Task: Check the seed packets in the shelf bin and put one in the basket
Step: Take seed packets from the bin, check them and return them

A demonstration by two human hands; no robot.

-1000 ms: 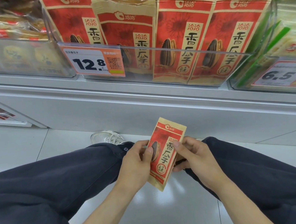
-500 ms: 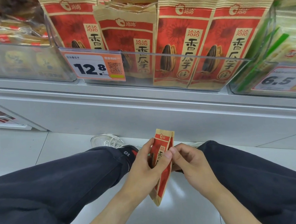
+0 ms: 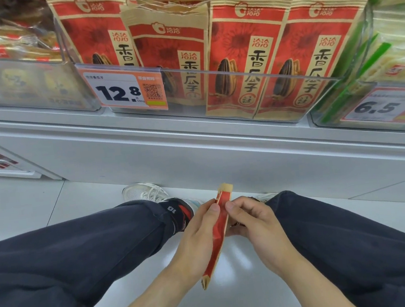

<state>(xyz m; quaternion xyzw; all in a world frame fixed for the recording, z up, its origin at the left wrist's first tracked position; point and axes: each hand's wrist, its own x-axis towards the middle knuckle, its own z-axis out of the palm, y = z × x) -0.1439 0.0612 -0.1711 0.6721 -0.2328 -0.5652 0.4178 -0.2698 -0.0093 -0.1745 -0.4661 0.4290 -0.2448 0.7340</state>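
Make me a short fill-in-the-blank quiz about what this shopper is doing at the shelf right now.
1. The seed packet in the hands is held by ____ hands.
2. The price tag on the shelf bin reads ____.
3. The held packet is turned so we see mostly its thin ____.
4. The trousers are dark and the floor is ____.

Missing words: both; 12.8; edge; white

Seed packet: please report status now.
Left hand and right hand both pinch the seed packet, edge-on to camera. No basket in view. Nothing blocking.
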